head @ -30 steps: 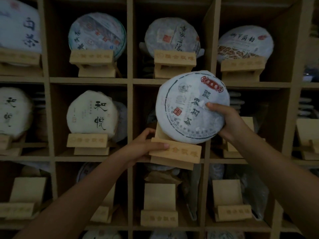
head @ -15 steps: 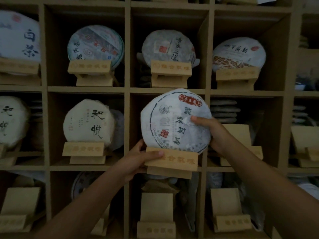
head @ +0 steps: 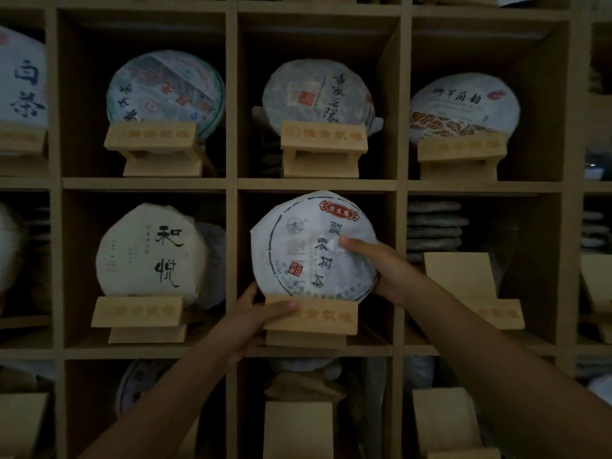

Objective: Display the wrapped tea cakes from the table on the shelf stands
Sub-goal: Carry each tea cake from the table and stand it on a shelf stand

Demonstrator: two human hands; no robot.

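Note:
A round wrapped tea cake, white paper with a blue ring and a red label, stands upright on a wooden stand in the middle cubby of the middle row. My right hand grips the cake's right edge, thumb across its front. My left hand holds the stand's left end, thumb lying over its front bar. The stand's base sits at the cubby's front edge.
The wooden shelf holds other tea cakes on stands above and to the left. An empty stand sits in the cubby to the right, before a stack of cakes. More empty stands fill the bottom row.
Both hands have carried the cake and its stand left and back into the middle cubby. The cake now stands upright instead of tilted.

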